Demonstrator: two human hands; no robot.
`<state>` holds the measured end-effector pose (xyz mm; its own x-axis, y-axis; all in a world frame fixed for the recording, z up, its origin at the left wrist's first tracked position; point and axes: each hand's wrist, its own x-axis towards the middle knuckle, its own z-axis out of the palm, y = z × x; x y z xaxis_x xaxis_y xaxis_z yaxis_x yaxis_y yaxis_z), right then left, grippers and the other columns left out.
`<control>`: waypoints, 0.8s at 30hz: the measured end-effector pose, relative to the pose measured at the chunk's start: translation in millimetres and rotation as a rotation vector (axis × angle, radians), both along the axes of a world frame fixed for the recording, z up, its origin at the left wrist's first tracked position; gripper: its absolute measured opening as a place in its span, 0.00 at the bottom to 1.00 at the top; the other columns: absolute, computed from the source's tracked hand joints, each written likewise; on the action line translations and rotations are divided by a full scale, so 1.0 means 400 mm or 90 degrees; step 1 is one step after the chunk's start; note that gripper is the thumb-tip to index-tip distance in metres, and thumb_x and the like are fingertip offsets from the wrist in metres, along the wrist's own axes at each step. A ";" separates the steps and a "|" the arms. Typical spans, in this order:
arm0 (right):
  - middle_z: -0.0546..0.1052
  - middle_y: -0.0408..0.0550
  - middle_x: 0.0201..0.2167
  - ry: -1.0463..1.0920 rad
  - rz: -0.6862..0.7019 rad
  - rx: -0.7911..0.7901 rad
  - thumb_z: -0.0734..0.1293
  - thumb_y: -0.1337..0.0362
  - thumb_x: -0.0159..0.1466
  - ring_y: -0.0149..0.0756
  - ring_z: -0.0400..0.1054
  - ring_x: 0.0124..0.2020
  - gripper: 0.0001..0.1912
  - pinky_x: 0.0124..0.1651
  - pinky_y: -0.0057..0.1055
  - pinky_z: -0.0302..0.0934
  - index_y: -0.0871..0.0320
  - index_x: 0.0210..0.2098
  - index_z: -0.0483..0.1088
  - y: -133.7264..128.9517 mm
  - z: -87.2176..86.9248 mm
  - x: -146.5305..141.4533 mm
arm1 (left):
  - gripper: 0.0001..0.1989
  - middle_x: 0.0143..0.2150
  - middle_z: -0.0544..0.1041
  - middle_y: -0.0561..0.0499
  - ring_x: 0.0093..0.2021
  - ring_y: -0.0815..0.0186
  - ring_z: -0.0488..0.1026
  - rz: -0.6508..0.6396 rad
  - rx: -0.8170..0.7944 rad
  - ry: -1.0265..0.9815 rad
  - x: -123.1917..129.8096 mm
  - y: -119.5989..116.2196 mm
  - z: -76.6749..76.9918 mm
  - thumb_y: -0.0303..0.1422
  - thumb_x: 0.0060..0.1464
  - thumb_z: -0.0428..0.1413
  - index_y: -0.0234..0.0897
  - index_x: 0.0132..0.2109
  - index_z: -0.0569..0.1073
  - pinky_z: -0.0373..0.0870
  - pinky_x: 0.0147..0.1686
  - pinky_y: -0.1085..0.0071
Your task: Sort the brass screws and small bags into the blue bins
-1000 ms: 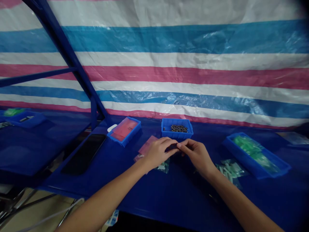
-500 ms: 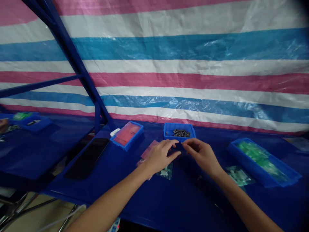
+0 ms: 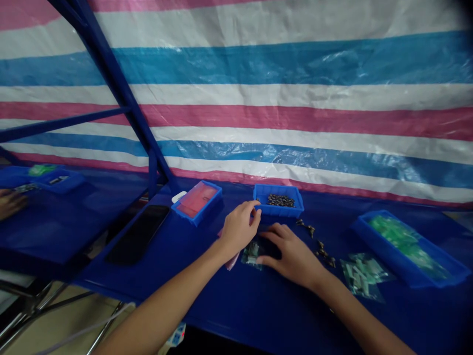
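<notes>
I see the left hand point(image 3: 240, 230) curled, fingertips at the front rim of a blue plastic bin point(image 3: 277, 211) of small dark metal parts point(image 3: 281, 200); I cannot tell whether it grips anything. The right hand point(image 3: 290, 257) lies open, palm down and empty, just beside a clear bag of green-and-white pieces point(image 3: 252, 255), with loose dark parts point(image 3: 305, 227) to its right.

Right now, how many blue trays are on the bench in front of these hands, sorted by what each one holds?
Tray of dark parts: 1
Tray of pink film: 1
Tray of green pieces: 1
Total: 3
</notes>
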<state>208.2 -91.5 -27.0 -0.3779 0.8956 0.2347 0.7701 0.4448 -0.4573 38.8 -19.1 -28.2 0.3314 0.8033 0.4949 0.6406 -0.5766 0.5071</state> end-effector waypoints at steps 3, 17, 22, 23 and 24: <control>0.72 0.51 0.45 -0.001 0.007 -0.021 0.73 0.53 0.57 0.47 0.64 0.46 0.20 0.50 0.45 0.60 0.55 0.45 0.70 -0.013 -0.008 -0.041 | 0.12 0.40 0.77 0.50 0.38 0.64 0.74 0.002 -0.001 0.005 0.003 -0.001 -0.005 0.34 0.64 0.49 0.40 0.52 0.70 0.70 0.41 0.67; 0.74 0.43 0.32 0.481 -0.099 -0.193 0.70 0.56 0.59 0.36 0.69 0.33 0.22 0.36 0.32 0.63 0.54 0.51 0.65 0.024 0.022 0.041 | 0.11 0.35 0.77 0.51 0.34 0.67 0.74 -0.251 -0.266 -0.181 0.020 -0.028 0.027 0.40 0.61 0.54 0.38 0.44 0.72 0.70 0.33 0.72; 0.74 0.46 0.36 0.463 -0.122 -0.037 0.68 0.59 0.62 0.38 0.68 0.39 0.17 0.45 0.36 0.63 0.52 0.50 0.70 0.022 0.027 0.056 | 0.07 0.38 0.76 0.51 0.36 0.68 0.74 -0.278 -0.290 -0.254 0.020 -0.013 0.007 0.32 0.55 0.60 0.36 0.36 0.68 0.70 0.35 0.73; 0.75 0.46 0.37 0.443 -0.114 -0.002 0.68 0.60 0.63 0.39 0.68 0.41 0.14 0.48 0.37 0.62 0.51 0.48 0.72 0.020 0.029 0.058 | 0.07 0.40 0.76 0.50 0.39 0.67 0.74 -0.290 -0.254 -0.243 0.017 -0.012 0.005 0.28 0.55 0.59 0.36 0.33 0.67 0.71 0.37 0.72; 0.75 0.46 0.36 0.422 -0.101 0.026 0.67 0.61 0.63 0.39 0.68 0.42 0.11 0.49 0.38 0.61 0.50 0.46 0.74 0.019 0.031 0.060 | 0.08 0.42 0.76 0.50 0.42 0.67 0.74 -0.300 -0.203 -0.222 0.015 -0.011 0.005 0.24 0.54 0.58 0.36 0.30 0.66 0.70 0.40 0.71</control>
